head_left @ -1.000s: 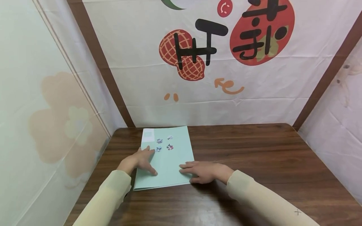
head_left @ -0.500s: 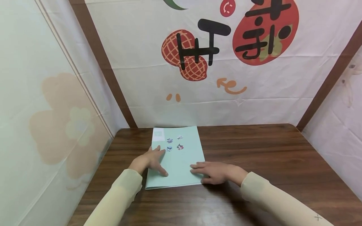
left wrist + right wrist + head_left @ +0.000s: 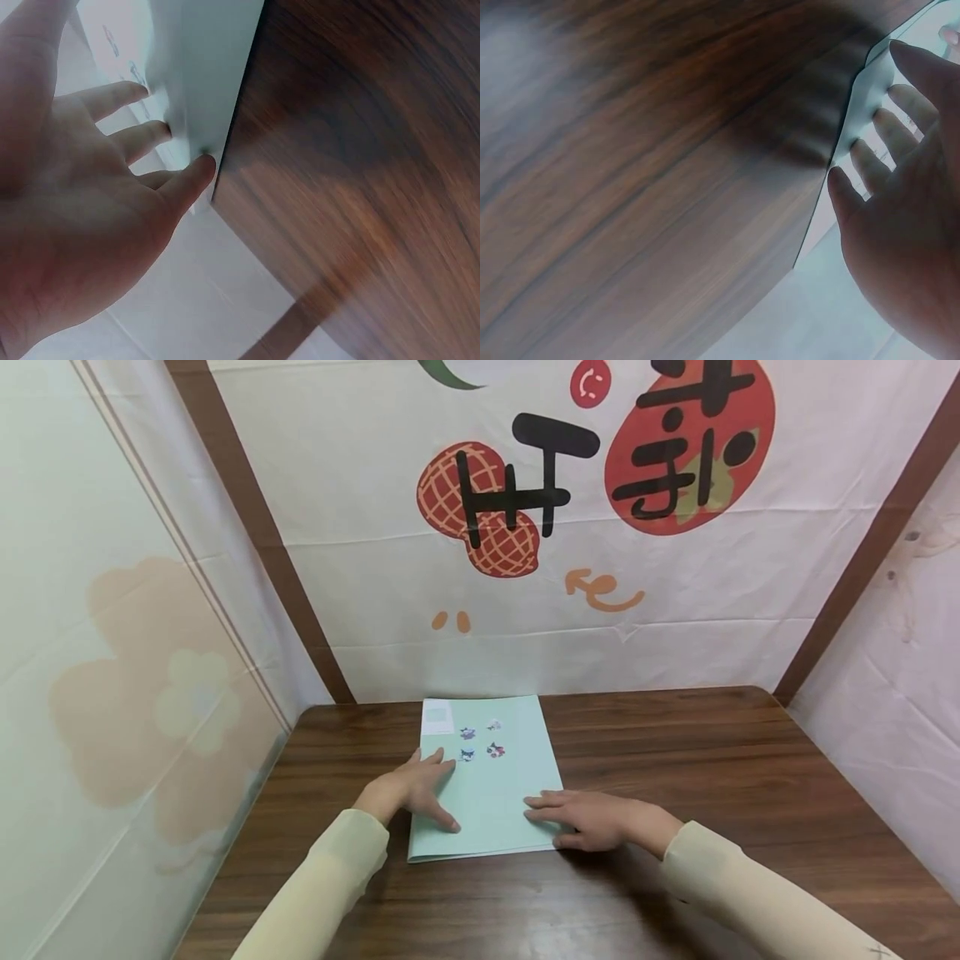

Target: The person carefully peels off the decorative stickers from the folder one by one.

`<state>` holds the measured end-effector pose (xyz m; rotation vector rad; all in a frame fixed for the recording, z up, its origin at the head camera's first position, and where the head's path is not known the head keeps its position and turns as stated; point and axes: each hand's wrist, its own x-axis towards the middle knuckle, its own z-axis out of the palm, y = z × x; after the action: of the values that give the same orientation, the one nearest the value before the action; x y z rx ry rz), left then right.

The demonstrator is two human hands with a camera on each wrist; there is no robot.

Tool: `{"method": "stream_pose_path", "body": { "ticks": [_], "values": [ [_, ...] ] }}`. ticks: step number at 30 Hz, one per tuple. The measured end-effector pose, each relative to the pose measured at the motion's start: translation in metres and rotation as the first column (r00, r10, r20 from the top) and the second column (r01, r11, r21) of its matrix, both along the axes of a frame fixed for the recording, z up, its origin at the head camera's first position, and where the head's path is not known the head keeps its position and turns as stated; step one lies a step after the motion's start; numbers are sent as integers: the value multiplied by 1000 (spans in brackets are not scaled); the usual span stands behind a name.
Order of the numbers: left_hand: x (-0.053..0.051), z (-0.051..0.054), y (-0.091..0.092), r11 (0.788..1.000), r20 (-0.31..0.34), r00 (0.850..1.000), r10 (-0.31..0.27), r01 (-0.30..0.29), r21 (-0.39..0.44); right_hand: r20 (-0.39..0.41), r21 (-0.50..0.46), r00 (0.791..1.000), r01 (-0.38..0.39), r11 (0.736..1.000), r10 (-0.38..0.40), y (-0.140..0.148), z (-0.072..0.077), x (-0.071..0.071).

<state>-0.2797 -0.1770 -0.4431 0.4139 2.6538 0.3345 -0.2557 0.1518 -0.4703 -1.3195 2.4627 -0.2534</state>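
A pale mint folder or booklet lies flat on the wooden table, with several small cartoon stickers or prints on its upper half and a white label in its far left corner. My left hand rests on its left side with fingers spread and fairly straight. On the near right edge rests my right hand, fingers extended across the cover. In the left wrist view the fingertips touch the mint cover. The right wrist view has the fingers along the cover's edge.
The dark brown wooden table extends on both sides of the folder. Behind it hangs a white printed curtain with red and black designs. Another curtain with a pale flower stands at the left.
The mint folder has slid to the right along the table, with both hands moving along on it. The head view has shifted slightly. The fingers stay spread.
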Motion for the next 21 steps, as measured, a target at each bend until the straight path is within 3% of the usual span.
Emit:
{"method": "stream_pose_path", "body": {
  "ticks": [21],
  "values": [
    [-4, -2, 44, 996, 11, 996, -88, 89, -13, 4, -58, 999, 53, 997, -53, 51, -9, 13]
  ]
}}
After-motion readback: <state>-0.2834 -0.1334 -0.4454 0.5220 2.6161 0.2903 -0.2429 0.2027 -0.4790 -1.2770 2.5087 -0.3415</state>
